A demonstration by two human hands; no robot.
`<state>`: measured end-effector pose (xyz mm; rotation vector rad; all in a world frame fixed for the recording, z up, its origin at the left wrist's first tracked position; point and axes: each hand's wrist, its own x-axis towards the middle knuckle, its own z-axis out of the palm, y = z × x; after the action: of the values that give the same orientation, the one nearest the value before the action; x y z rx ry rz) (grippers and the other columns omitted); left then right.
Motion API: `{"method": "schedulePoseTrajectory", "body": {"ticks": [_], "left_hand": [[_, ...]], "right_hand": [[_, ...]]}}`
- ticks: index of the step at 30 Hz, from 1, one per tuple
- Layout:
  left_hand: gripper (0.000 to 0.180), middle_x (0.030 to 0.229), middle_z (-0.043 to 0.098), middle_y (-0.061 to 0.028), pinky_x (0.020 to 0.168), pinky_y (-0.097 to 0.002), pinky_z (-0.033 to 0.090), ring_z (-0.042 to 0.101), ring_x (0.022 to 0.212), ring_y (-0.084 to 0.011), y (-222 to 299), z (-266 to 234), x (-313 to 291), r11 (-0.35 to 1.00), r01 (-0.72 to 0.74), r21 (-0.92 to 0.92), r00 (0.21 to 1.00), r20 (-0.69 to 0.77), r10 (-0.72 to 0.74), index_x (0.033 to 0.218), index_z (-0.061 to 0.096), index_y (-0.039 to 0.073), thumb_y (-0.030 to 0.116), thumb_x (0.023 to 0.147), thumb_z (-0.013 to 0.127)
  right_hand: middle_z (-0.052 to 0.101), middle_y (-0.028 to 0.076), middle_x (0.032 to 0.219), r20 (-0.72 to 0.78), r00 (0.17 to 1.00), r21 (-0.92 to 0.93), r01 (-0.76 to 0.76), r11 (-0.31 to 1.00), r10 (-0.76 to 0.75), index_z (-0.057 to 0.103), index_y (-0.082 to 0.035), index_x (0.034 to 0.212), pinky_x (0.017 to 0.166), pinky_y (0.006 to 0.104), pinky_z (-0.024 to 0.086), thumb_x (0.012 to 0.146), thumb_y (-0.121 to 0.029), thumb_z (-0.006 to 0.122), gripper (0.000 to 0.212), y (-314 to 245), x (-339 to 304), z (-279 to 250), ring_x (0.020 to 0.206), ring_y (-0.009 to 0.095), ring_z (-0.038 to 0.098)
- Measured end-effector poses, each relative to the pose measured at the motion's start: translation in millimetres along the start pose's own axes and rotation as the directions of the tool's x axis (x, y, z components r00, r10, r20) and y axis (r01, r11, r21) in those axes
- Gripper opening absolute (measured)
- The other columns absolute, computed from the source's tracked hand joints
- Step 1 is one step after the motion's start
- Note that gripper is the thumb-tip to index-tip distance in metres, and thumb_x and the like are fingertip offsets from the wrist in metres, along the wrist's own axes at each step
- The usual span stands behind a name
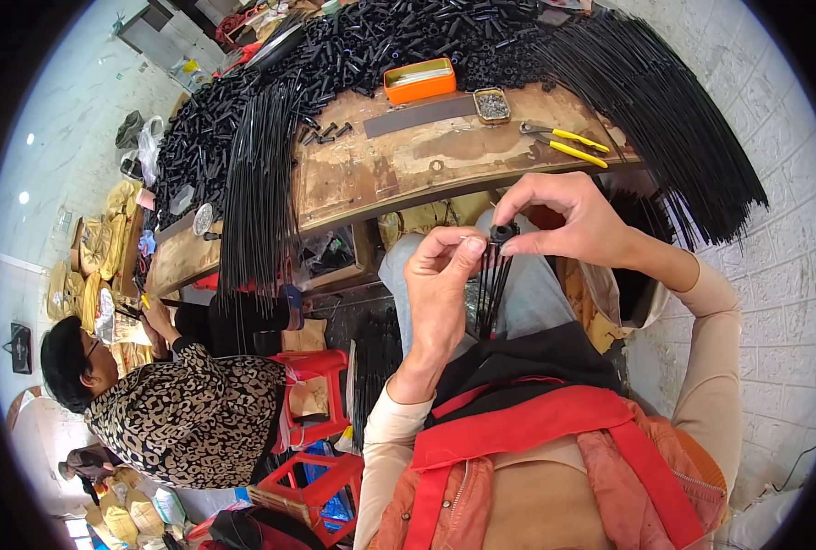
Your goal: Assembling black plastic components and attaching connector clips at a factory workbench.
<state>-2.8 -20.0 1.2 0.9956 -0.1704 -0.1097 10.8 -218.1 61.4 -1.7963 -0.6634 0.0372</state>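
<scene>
Above my lap, my right hand (573, 218) curves over and pinches a small black round fitting (503, 233) between thumb and fingertips. Close beside it, my left hand (440, 293) is closed, thumb against forefinger, on the tops of several thin black rods (490, 291) that look like umbrella ribs. These rods hang down between my knees from just under the fitting. Whether they are joined to it is hidden by my fingers.
Across the wooden bench (399, 174) lie yellow-handled pliers (568, 145), a tin of small metal bits (491, 105), an orange box (419, 81) and heaped black tubes (380, 46). Rod bundles (261, 183) overhang its edge. At left a co-worker (188, 403) sits near red stools (316, 486).
</scene>
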Motion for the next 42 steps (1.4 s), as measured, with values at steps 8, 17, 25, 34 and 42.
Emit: {"method": "schedulePoseTrajectory", "body": {"ticks": [8,17,25,34,42], "left_hand": [[0.009,0.085,0.065,-0.0017,0.071,-0.0232,0.050,0.060,0.077,-0.0082,6.9,-3.4,6.6,0.996,0.069,-0.062,0.990,0.126,-0.061,0.094,0.064,0.003,0.007,0.088,0.070],[0.014,0.087,0.066,-0.0034,0.075,-0.0232,0.050,0.061,0.081,-0.0080,-3.0,-17.3,5.7,0.990,0.142,0.014,0.964,0.226,-0.142,0.093,0.066,0.001,-0.001,0.081,0.074],[0.017,0.085,0.067,-0.0043,0.072,-0.0247,0.052,0.063,0.078,-0.0088,0.9,-12.1,11.6,0.990,0.140,-0.015,0.946,0.298,-0.129,0.087,0.064,0.001,-0.006,0.077,0.075],[0.028,0.088,0.066,-0.0146,0.067,-0.0285,0.053,0.065,0.073,-0.0240,-16.6,21.3,-2.1,0.548,-0.521,0.655,0.786,0.118,0.607,0.098,0.065,-0.004,0.000,0.074,0.079],[0.032,0.091,0.066,-0.0045,0.078,-0.0233,0.053,0.063,0.086,-0.0097,26.5,-10.4,12.9,0.941,-0.279,0.193,0.960,0.060,0.272,0.108,0.062,-0.001,-0.007,0.079,0.073]], "right_hand": [[0.066,0.005,0.098,0.107,0.993,0.208,0.031,0.978,-0.054,0.065,0.001,0.097,0.089,0.0289,0.049,0.079,0.000,0.075,0.021,8.1,6.0,-5.9,0.093,0.013,0.062],[0.067,0.013,0.102,0.046,0.999,0.260,-0.012,0.966,0.000,0.060,0.001,0.098,0.091,0.0342,0.051,0.076,0.008,0.073,0.026,3.9,2.9,-1.7,0.101,0.021,0.065],[0.068,0.013,0.097,0.146,0.989,0.273,-0.046,0.961,0.006,0.063,0.001,0.091,0.085,0.0338,0.052,0.074,0.007,0.077,0.023,1.6,-1.7,-6.3,0.096,0.021,0.066],[0.067,0.011,0.099,-0.160,0.969,0.319,-0.128,0.939,0.187,0.057,0.001,0.098,0.087,0.0311,0.053,0.077,0.012,0.070,0.028,6.9,3.5,12.6,0.096,0.019,0.067],[0.062,0.007,0.109,-0.260,0.959,0.678,0.101,0.728,0.109,0.054,0.000,0.121,0.083,0.0292,0.053,0.081,-0.001,0.072,0.043,43.1,15.2,61.1,0.099,0.014,0.061]]}}
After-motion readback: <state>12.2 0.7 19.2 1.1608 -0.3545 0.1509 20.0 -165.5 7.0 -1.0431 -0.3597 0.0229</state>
